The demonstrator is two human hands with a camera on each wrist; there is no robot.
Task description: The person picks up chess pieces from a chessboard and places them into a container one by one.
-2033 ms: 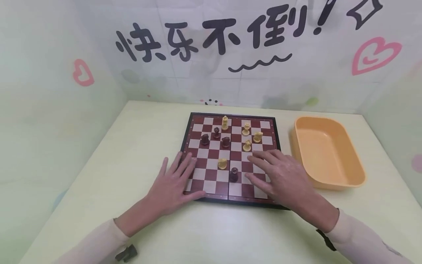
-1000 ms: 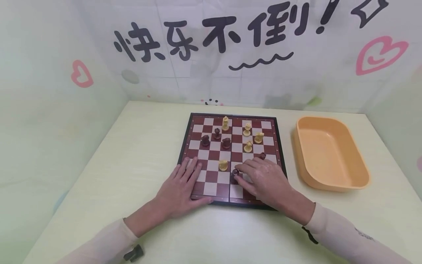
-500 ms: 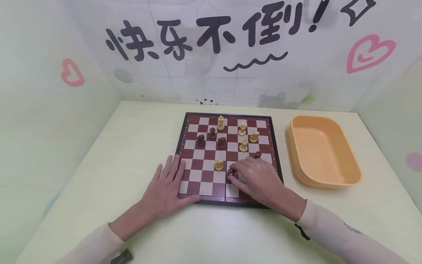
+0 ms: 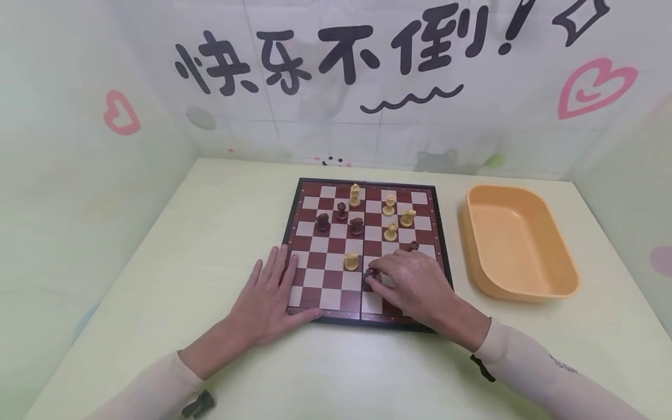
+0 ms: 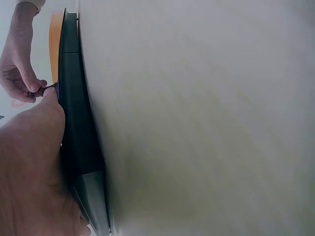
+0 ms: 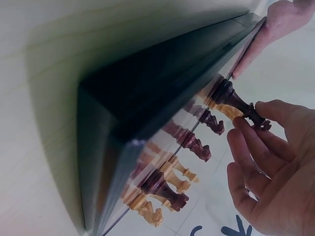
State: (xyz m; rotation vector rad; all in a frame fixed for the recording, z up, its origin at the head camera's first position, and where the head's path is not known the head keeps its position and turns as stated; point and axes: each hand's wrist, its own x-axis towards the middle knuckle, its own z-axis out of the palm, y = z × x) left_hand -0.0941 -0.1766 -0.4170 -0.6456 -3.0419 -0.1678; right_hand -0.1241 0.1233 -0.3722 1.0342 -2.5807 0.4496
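Observation:
A folding chessboard (image 4: pixel 338 300) lies on the table, its squares dark red and white. My right hand (image 4: pixel 415 283) pinches the top of a dark chess queen (image 6: pixel 238 101) between thumb and fingers; the queen stands upright with its base at the board. Close to that grip, a cream knight (image 4: pixel 351 262) stands on the left half. A dark rook (image 6: pixel 165 189) shows just behind the right hand. My left hand (image 4: pixel 265 300) rests spread at the board's near left corner, thumb along the front edge and fingertips on the left edge.
Two dark knights, one of them a knight (image 4: pixel 322 221) to the left, and a small dark piece (image 4: pixel 342 210) stand farther back. Several cream pieces, including a tall piece (image 4: pixel 354 195), stand near the far side. An orange plastic tub (image 4: pixel 525 289) sits right of the board, below a printed wall (image 4: pixel 336 140).
My right hand has come left from the board's right side and its thumb and fingers have closed on the queen, uncovering the rook behind. My left hand stays at the board's left edge.

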